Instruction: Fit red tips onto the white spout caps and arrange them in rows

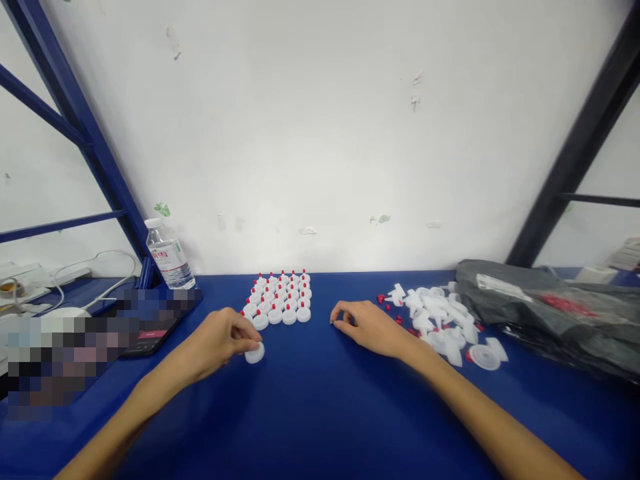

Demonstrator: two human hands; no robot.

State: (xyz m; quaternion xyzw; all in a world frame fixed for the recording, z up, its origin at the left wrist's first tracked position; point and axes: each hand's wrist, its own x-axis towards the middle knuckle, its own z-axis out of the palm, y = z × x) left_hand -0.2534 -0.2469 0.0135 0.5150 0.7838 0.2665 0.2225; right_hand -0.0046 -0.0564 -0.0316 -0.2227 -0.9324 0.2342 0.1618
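My left hand (227, 337) pinches a white plastic nozzle cap (255, 354) low over the blue table; the fingers hide the cap's upper part. Just beyond it, white caps with red tips (275, 315) stand upright in close rows. My right hand (367, 325) rests on the table to the right of these rows. Its fingers are loosely bent, with a gap between thumb and forefinger and nothing visible in them. Beside that wrist lies a loose heap of white nozzle caps (436, 310), with small red tips (381, 298) scattered about it.
A grey plastic bag (520, 307) lies at the right. On the left are a clear water bottle (171, 257), a dark phone-like device (150, 339) and white cables (107, 293). A white wall (320, 133) and blue metal frame posts (85, 133) bound the table (310, 413).
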